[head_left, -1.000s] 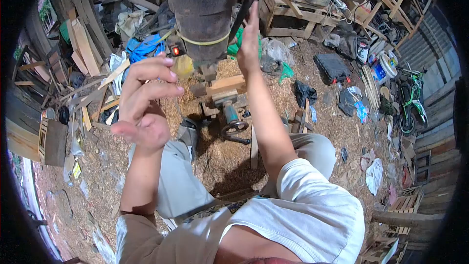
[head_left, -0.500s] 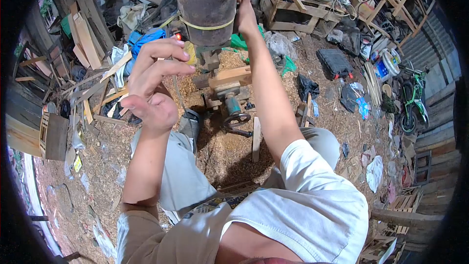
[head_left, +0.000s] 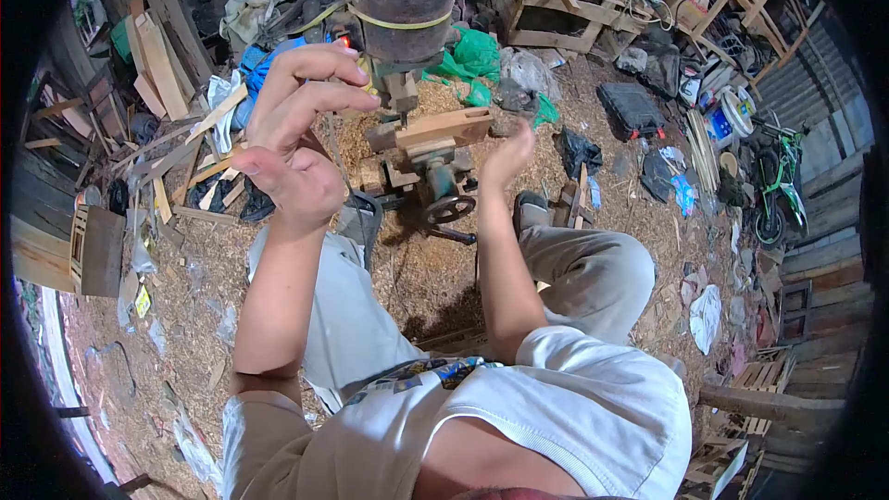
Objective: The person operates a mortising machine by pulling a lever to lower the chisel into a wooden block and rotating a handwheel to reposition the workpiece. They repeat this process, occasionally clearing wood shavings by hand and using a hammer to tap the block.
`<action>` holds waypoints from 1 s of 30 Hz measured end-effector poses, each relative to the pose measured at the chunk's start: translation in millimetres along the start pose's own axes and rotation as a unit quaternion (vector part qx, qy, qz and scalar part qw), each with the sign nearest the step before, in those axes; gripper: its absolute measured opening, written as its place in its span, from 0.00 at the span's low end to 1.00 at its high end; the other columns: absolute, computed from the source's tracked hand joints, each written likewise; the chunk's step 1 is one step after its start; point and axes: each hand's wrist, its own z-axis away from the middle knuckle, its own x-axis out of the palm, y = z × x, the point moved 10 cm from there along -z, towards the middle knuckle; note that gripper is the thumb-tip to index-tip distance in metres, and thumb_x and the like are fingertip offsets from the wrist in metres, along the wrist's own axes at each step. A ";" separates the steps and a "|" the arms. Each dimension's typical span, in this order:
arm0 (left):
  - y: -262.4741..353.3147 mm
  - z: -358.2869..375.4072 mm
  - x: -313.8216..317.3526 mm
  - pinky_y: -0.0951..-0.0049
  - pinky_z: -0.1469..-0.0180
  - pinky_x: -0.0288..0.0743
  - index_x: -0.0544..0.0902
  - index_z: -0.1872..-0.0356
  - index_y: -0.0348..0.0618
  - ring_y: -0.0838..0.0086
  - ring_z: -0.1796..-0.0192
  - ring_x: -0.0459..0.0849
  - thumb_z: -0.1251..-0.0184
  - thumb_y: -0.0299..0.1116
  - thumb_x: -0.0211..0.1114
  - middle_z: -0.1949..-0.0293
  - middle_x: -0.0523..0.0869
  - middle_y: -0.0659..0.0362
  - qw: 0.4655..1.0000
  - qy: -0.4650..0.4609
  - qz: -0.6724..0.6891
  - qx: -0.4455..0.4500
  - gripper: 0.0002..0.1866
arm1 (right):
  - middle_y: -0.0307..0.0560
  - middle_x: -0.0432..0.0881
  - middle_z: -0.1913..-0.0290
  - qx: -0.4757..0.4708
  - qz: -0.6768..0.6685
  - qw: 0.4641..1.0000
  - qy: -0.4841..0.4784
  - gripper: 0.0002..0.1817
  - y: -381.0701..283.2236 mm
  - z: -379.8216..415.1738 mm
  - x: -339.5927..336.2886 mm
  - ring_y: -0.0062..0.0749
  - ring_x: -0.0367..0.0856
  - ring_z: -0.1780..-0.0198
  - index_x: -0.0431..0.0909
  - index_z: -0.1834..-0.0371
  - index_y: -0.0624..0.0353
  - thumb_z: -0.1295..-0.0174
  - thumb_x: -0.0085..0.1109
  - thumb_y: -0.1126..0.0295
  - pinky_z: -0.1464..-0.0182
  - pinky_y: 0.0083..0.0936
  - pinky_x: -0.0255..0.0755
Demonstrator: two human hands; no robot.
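Note:
My left hand [head_left: 294, 134] is raised left of a dark, barrel-shaped machine body [head_left: 405, 0] with a yellow strap round it. Its fingers are bent but apart, the thumb sticks out, and nothing shows in it. My right hand [head_left: 507, 159] hovers just right of a machine vise, near the end of a slotted wooden block [head_left: 446, 128]; its fingers are blurred and partly hidden. The block lies across the vise, below the machine's tool head [head_left: 401, 93]. A round handwheel [head_left: 450, 211] with a crank handle sits at the vise's near side, left of my right forearm.
Wood shavings [head_left: 417, 278] cover the ground between my knees. Green plastic bags [head_left: 470, 56] and a black tool case [head_left: 632, 111] lie beyond. A wooden crate [head_left: 546, 14] stands at the back, a small green bike [head_left: 782, 185] at right, and scrap boards [head_left: 159, 69] lean at left.
My right hand has left the side of the machine body and come down toward the vise, its elbow bending. My left hand has hardly moved. The slotted block now shows more fully.

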 end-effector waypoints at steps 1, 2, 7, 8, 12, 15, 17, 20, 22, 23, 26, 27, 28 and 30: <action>1.9 0.5 -1.7 0.56 0.38 0.76 0.89 0.69 0.34 0.56 0.50 0.84 0.24 0.74 0.11 0.59 0.86 0.48 1.000 0.006 0.010 0.008 0.60 | 0.60 0.81 0.46 0.033 -0.017 0.996 0.080 0.21 50.4 22.7 -34.9 0.49 0.79 0.41 0.77 0.40 0.69 0.15 0.40 0.63 0.35 0.44 0.70; 2.2 0.7 -2.8 0.56 0.38 0.76 0.89 0.69 0.34 0.56 0.50 0.84 0.24 0.74 0.11 0.59 0.86 0.48 1.000 0.007 0.010 0.006 0.60 | 0.62 0.81 0.47 0.066 0.079 0.992 0.072 0.20 61.3 42.6 -60.9 0.53 0.79 0.42 0.77 0.42 0.70 0.16 0.41 0.63 0.36 0.47 0.69; 13.4 0.0 -3.0 0.54 0.35 0.75 0.89 0.69 0.34 0.55 0.50 0.84 0.24 0.73 0.10 0.59 0.87 0.48 1.000 -0.007 -0.006 0.019 0.60 | 0.68 0.79 0.48 0.086 0.351 0.927 -0.096 0.18 112.3 134.0 -112.3 0.63 0.77 0.45 0.76 0.45 0.67 0.22 0.50 0.61 0.40 0.52 0.69; 11.9 1.2 -4.3 0.55 0.35 0.76 0.89 0.69 0.34 0.55 0.49 0.84 0.23 0.72 0.10 0.59 0.87 0.48 1.000 -0.006 -0.003 0.008 0.60 | 0.66 0.79 0.46 0.075 0.403 0.888 -0.211 0.19 122.0 152.6 -98.0 0.63 0.77 0.44 0.77 0.44 0.66 0.24 0.52 0.60 0.40 0.52 0.69; 15.7 1.3 -5.4 0.57 0.35 0.76 0.89 0.69 0.34 0.56 0.50 0.84 0.23 0.72 0.09 0.58 0.87 0.48 1.000 -0.009 -0.022 0.018 0.60 | 0.58 0.78 0.38 -0.032 0.455 0.790 -0.410 0.22 150.6 211.2 -76.3 0.58 0.78 0.40 0.78 0.40 0.59 0.24 0.52 0.53 0.38 0.54 0.70; 16.3 1.6 -4.8 0.57 0.35 0.75 0.89 0.69 0.34 0.56 0.50 0.84 0.23 0.72 0.09 0.58 0.87 0.48 1.000 -0.013 -0.023 0.014 0.60 | 0.58 0.79 0.39 -0.004 0.483 0.738 -0.471 0.26 172.9 221.7 -80.7 0.57 0.77 0.37 0.79 0.40 0.59 0.22 0.49 0.48 0.37 0.58 0.68; 16.0 2.1 -5.1 0.58 0.37 0.75 0.89 0.69 0.35 0.56 0.50 0.84 0.24 0.73 0.09 0.58 0.87 0.49 1.000 -0.012 -0.020 0.014 0.60 | 0.58 0.79 0.37 0.003 0.497 0.705 -0.506 0.29 177.2 216.8 -78.3 0.57 0.76 0.34 0.79 0.38 0.58 0.21 0.45 0.44 0.34 0.59 0.67; 14.3 2.1 -5.2 0.60 0.39 0.75 0.89 0.69 0.35 0.57 0.51 0.84 0.25 0.74 0.09 0.59 0.87 0.49 1.000 -0.016 -0.020 0.011 0.61 | 0.61 0.79 0.35 0.037 0.515 0.645 -0.563 0.35 197.8 216.8 -71.3 0.58 0.75 0.31 0.79 0.36 0.59 0.21 0.38 0.38 0.31 0.59 0.66; 12.1 2.8 -5.5 0.61 0.40 0.75 0.89 0.70 0.35 0.58 0.51 0.83 0.25 0.74 0.09 0.59 0.87 0.50 1.000 -0.014 -0.022 0.003 0.61 | 0.63 0.79 0.33 0.063 0.519 0.619 -0.586 0.39 207.5 210.9 -65.6 0.58 0.75 0.30 0.79 0.35 0.59 0.21 0.36 0.34 0.29 0.58 0.66; 10.3 3.1 -5.2 0.61 0.41 0.75 0.88 0.70 0.35 0.58 0.52 0.83 0.25 0.74 0.09 0.59 0.87 0.50 1.000 -0.015 -0.022 -0.004 0.61 | 0.64 0.79 0.32 0.104 0.502 0.597 -0.617 0.43 210.6 211.3 -63.9 0.58 0.76 0.29 0.78 0.32 0.60 0.23 0.35 0.30 0.28 0.55 0.67; 10.2 3.0 -4.3 0.62 0.42 0.74 0.88 0.70 0.35 0.59 0.52 0.83 0.25 0.74 0.09 0.60 0.87 0.50 1.000 -0.017 -0.025 0.002 0.61 | 0.66 0.80 0.31 0.149 0.465 0.584 -0.649 0.51 240.6 216.4 -63.8 0.57 0.78 0.29 0.75 0.28 0.62 0.28 0.36 0.24 0.28 0.50 0.69; 10.4 3.6 -4.0 0.62 0.42 0.74 0.88 0.70 0.35 0.59 0.52 0.83 0.25 0.74 0.09 0.60 0.87 0.50 1.000 -0.017 -0.025 0.003 0.61 | 0.67 0.81 0.32 0.154 0.447 0.595 -0.650 0.54 253.0 216.8 -63.7 0.57 0.79 0.30 0.74 0.26 0.63 0.31 0.38 0.21 0.28 0.47 0.70; 10.8 4.0 -3.1 0.62 0.42 0.74 0.88 0.70 0.35 0.59 0.52 0.83 0.24 0.74 0.08 0.60 0.87 0.50 0.999 -0.023 -0.029 0.004 0.61 | 0.67 0.81 0.32 0.153 0.446 0.596 -0.650 0.54 255.6 214.6 -63.0 0.57 0.79 0.30 0.74 0.26 0.63 0.31 0.38 0.21 0.28 0.47 0.70; 10.6 2.8 -2.2 0.63 0.42 0.74 0.88 0.70 0.35 0.59 0.52 0.83 0.24 0.73 0.08 0.60 0.87 0.50 0.999 -0.030 -0.036 0.008 0.61 | 0.71 0.79 0.31 0.157 0.418 0.605 -0.659 0.55 258.8 216.7 -57.0 0.62 0.76 0.27 0.76 0.28 0.67 0.32 0.42 0.22 0.25 0.44 0.68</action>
